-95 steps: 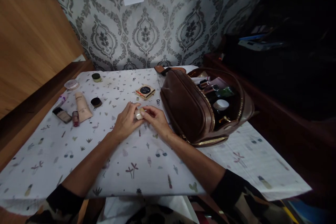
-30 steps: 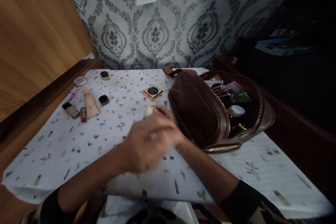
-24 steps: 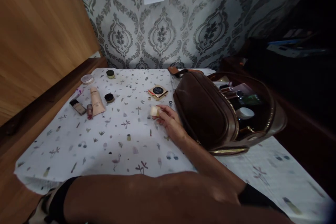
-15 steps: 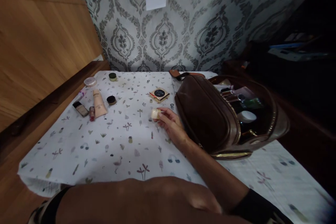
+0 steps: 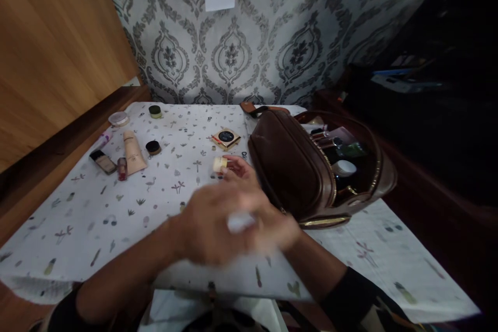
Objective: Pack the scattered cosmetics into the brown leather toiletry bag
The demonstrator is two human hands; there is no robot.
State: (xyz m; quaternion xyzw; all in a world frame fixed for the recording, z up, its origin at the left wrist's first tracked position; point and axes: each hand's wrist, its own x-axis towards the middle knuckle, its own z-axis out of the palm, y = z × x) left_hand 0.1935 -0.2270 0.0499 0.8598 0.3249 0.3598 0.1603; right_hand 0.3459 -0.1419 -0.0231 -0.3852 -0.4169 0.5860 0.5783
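Above the cloth-covered table, my right hand (image 5: 245, 172) pinches a small cream-coloured jar (image 5: 219, 164) with a gold band between thumb and fingers. My left hand (image 5: 229, 220) crosses in front of the right wrist, smeared by motion. A pale patch shows between its fingers; whether that is the cloth or a held thing I cannot tell. Just beyond the jar lies a gold square compact (image 5: 226, 138) with a black round centre. To the right of my right hand stands a brown leather bag (image 5: 290, 166), unzipped, with several cosmetics inside and a white round-lidded item (image 5: 344, 168) among them.
At the table's left lie a beige tube (image 5: 134, 153), a foundation bottle (image 5: 103, 161), a small reddish bottle (image 5: 122, 169), a black-lidded jar (image 5: 153, 147), a green jar (image 5: 155, 111) and a clear round container (image 5: 119, 119). A wooden panel (image 5: 62, 57) rises at the left.
My left arm has swung up from the table's front edge, bringing its hand in front of my right wrist. The right hand still holds the jar. The view has shifted slightly right.
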